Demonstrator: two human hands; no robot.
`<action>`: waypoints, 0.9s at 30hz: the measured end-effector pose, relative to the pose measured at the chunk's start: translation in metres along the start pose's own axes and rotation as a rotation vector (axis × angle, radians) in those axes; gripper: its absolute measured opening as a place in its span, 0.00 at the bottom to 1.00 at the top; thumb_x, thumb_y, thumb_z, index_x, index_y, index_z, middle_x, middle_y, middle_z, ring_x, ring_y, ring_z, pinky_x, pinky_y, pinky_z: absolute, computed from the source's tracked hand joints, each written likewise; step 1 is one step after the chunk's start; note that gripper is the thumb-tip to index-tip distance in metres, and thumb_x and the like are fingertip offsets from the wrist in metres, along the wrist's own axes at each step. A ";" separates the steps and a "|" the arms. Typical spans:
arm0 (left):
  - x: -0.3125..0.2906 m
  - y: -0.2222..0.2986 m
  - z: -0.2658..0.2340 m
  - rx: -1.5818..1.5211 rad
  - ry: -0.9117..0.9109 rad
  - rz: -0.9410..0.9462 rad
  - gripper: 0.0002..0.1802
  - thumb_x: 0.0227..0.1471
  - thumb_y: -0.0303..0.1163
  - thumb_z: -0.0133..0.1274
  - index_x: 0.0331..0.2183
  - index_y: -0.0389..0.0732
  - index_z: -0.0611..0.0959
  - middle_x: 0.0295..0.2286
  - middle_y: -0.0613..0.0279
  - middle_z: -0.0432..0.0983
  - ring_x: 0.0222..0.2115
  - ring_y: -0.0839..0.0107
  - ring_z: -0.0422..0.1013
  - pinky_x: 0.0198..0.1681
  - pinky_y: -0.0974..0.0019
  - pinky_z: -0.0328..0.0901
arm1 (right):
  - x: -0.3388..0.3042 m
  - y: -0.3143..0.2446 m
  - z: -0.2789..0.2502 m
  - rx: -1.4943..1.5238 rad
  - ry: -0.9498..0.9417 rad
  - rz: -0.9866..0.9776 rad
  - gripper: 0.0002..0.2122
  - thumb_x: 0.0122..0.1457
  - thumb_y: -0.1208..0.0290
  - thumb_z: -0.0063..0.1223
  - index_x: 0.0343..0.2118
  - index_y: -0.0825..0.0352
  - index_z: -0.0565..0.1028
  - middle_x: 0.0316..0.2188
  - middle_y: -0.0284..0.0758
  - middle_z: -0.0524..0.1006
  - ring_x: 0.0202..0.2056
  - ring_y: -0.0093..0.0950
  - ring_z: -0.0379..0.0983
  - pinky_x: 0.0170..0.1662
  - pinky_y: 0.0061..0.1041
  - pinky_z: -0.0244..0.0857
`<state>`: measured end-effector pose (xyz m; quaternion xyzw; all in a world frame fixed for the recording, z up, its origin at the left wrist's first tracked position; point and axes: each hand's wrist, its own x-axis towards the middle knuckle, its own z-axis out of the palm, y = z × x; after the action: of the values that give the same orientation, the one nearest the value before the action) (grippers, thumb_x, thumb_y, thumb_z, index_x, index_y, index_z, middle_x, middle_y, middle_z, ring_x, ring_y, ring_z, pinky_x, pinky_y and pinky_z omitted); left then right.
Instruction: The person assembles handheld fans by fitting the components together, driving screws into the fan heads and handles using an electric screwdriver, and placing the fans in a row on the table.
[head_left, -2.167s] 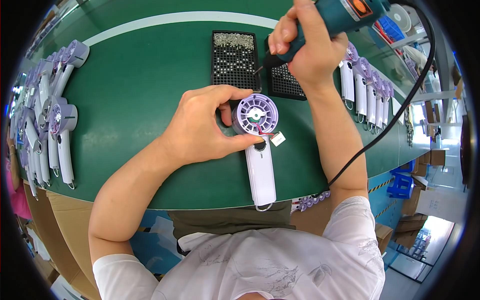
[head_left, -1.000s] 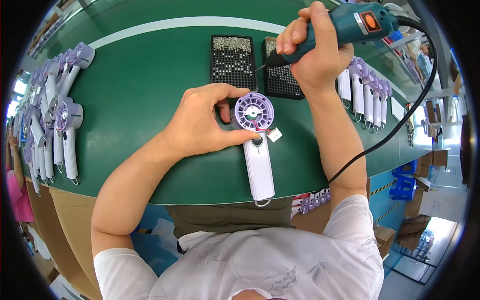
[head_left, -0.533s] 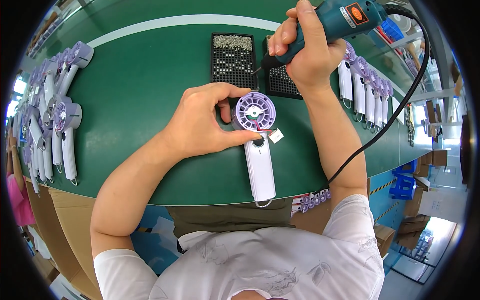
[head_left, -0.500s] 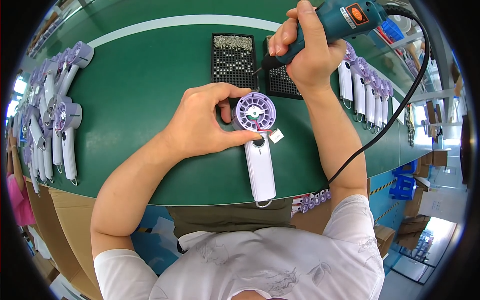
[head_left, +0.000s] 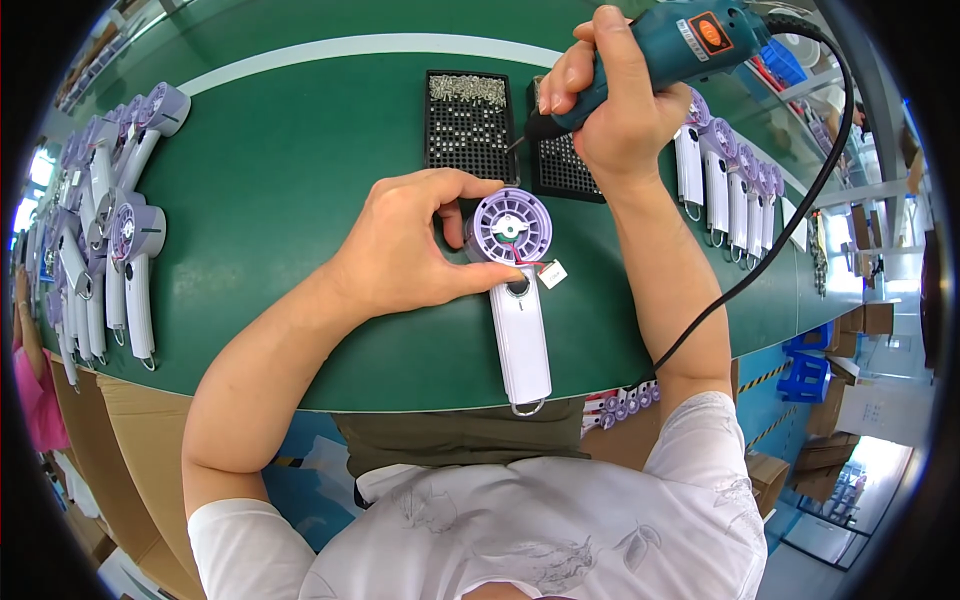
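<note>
My left hand (head_left: 410, 240) grips a handheld fan (head_left: 522, 340) near its neck, thumb and fingers around one side of the round head. The fan lies on the green table with a purple head, a white handle toward me and a wire loop at the handle's end. Red wires and a small white tag (head_left: 552, 274) stick out beside its neck. In my right hand (head_left: 630, 110) is a teal electric screwdriver (head_left: 680, 45), its black nose and thin bit pointing left over the edge of a black screw tray (head_left: 468, 140). Small silver screws fill the tray's far end and some of its holes.
A second black tray (head_left: 566, 165) sits partly behind my right hand. Several purple-and-white fans (head_left: 135, 240) are heaped at the left, and more fans (head_left: 735, 180) stand in a row at the right. The screwdriver's black cable (head_left: 800, 215) loops past my right forearm.
</note>
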<state>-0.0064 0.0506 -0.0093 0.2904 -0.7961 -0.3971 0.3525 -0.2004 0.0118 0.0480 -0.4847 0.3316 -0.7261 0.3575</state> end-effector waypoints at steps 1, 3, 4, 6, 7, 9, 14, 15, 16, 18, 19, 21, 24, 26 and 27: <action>0.000 0.000 0.000 -0.002 0.006 0.003 0.36 0.33 0.35 0.79 0.45 0.31 0.84 0.30 0.65 0.79 0.24 0.84 0.68 0.19 0.78 0.59 | 0.000 0.001 0.000 -0.011 -0.016 -0.016 0.08 0.66 0.72 0.53 0.33 0.73 0.73 0.15 0.34 0.71 0.12 0.25 0.66 0.17 0.26 0.64; 0.000 0.002 -0.002 0.006 0.007 -0.001 0.36 0.32 0.35 0.79 0.45 0.31 0.84 0.30 0.65 0.79 0.24 0.84 0.68 0.19 0.78 0.59 | 0.001 0.001 0.003 -0.027 -0.019 -0.014 0.09 0.67 0.71 0.52 0.33 0.72 0.73 0.15 0.34 0.70 0.12 0.25 0.66 0.17 0.27 0.64; 0.000 0.001 -0.002 0.007 0.004 -0.002 0.36 0.32 0.35 0.79 0.44 0.31 0.84 0.30 0.65 0.79 0.24 0.84 0.68 0.19 0.78 0.59 | 0.001 0.001 0.002 -0.051 -0.017 -0.013 0.10 0.68 0.69 0.51 0.33 0.71 0.73 0.14 0.33 0.69 0.12 0.26 0.66 0.17 0.27 0.64; 0.002 0.001 0.000 0.002 0.007 0.008 0.36 0.32 0.35 0.79 0.44 0.31 0.84 0.30 0.65 0.79 0.24 0.84 0.68 0.19 0.78 0.60 | 0.003 0.005 -0.007 -0.050 -0.053 -0.030 0.09 0.67 0.69 0.52 0.34 0.71 0.74 0.15 0.33 0.70 0.13 0.25 0.66 0.19 0.29 0.65; 0.002 0.000 0.000 0.007 0.014 0.013 0.36 0.32 0.36 0.79 0.44 0.31 0.84 0.30 0.65 0.80 0.24 0.84 0.68 0.19 0.78 0.60 | 0.006 0.006 -0.008 -0.040 -0.093 -0.044 0.09 0.66 0.69 0.52 0.34 0.70 0.75 0.16 0.33 0.71 0.14 0.25 0.67 0.20 0.31 0.65; 0.000 0.001 0.000 0.012 0.019 0.011 0.36 0.32 0.36 0.80 0.44 0.32 0.84 0.30 0.65 0.80 0.24 0.84 0.68 0.20 0.79 0.60 | 0.005 0.005 -0.004 -0.027 -0.116 -0.050 0.08 0.65 0.72 0.55 0.32 0.71 0.75 0.16 0.34 0.72 0.14 0.25 0.69 0.19 0.29 0.66; 0.001 0.015 -0.005 -0.013 -0.009 -0.127 0.34 0.31 0.38 0.78 0.42 0.34 0.85 0.29 0.61 0.80 0.22 0.75 0.69 0.27 0.71 0.68 | 0.004 0.002 0.007 -0.191 -0.128 -0.091 0.09 0.64 0.73 0.57 0.30 0.73 0.74 0.14 0.34 0.73 0.13 0.24 0.70 0.19 0.26 0.67; 0.001 0.016 -0.006 -0.014 -0.015 -0.139 0.35 0.31 0.38 0.78 0.43 0.34 0.85 0.29 0.61 0.80 0.22 0.76 0.68 0.27 0.71 0.68 | 0.003 0.002 0.007 -0.196 -0.126 -0.087 0.09 0.64 0.73 0.58 0.30 0.73 0.74 0.14 0.34 0.73 0.13 0.24 0.70 0.19 0.26 0.67; 0.001 0.012 -0.003 -0.035 0.000 -0.101 0.34 0.31 0.38 0.79 0.42 0.34 0.85 0.29 0.61 0.80 0.22 0.76 0.68 0.27 0.72 0.68 | 0.003 0.003 0.004 -0.197 -0.133 -0.105 0.09 0.64 0.73 0.57 0.31 0.74 0.74 0.14 0.34 0.73 0.13 0.23 0.71 0.19 0.26 0.67; 0.002 0.008 0.001 -0.036 0.004 -0.082 0.34 0.31 0.38 0.79 0.42 0.34 0.85 0.29 0.61 0.80 0.22 0.76 0.69 0.27 0.72 0.68 | 0.004 0.004 0.000 -0.154 -0.109 -0.105 0.10 0.64 0.72 0.59 0.29 0.72 0.75 0.14 0.32 0.74 0.14 0.21 0.71 0.18 0.23 0.66; 0.001 0.009 0.000 -0.033 0.012 -0.076 0.34 0.31 0.38 0.79 0.42 0.33 0.85 0.29 0.61 0.80 0.22 0.76 0.69 0.27 0.71 0.68 | 0.004 0.004 0.000 -0.101 -0.089 -0.094 0.10 0.63 0.71 0.60 0.26 0.70 0.76 0.14 0.30 0.75 0.14 0.19 0.72 0.18 0.20 0.65; 0.001 0.011 -0.002 -0.018 0.009 -0.078 0.34 0.31 0.38 0.79 0.42 0.33 0.85 0.29 0.60 0.80 0.22 0.76 0.69 0.27 0.71 0.69 | 0.007 0.004 -0.003 -0.078 -0.093 -0.096 0.10 0.63 0.71 0.60 0.27 0.70 0.76 0.14 0.31 0.75 0.14 0.19 0.72 0.18 0.20 0.65; 0.001 0.008 -0.001 -0.010 0.011 -0.070 0.35 0.31 0.39 0.79 0.42 0.33 0.85 0.29 0.60 0.80 0.22 0.75 0.69 0.27 0.71 0.69 | 0.007 0.001 -0.003 -0.008 -0.061 -0.080 0.11 0.64 0.70 0.59 0.27 0.70 0.76 0.14 0.32 0.75 0.13 0.20 0.71 0.18 0.21 0.66; 0.001 0.008 -0.001 -0.010 0.015 -0.065 0.35 0.31 0.39 0.79 0.42 0.33 0.85 0.29 0.60 0.80 0.22 0.75 0.69 0.28 0.71 0.69 | 0.007 -0.007 -0.005 -0.076 -0.075 -0.088 0.09 0.66 0.70 0.52 0.34 0.72 0.74 0.16 0.34 0.71 0.14 0.27 0.68 0.20 0.32 0.66; 0.002 0.007 -0.001 -0.003 0.017 -0.060 0.35 0.31 0.39 0.79 0.42 0.33 0.85 0.29 0.60 0.80 0.22 0.75 0.69 0.28 0.71 0.69 | 0.007 -0.011 -0.006 0.000 -0.062 -0.064 0.10 0.66 0.69 0.52 0.34 0.72 0.74 0.16 0.34 0.70 0.14 0.27 0.67 0.19 0.31 0.65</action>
<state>-0.0080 0.0525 -0.0023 0.3168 -0.7834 -0.4063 0.3477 -0.2099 0.0124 0.0591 -0.5174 0.3047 -0.7218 0.3442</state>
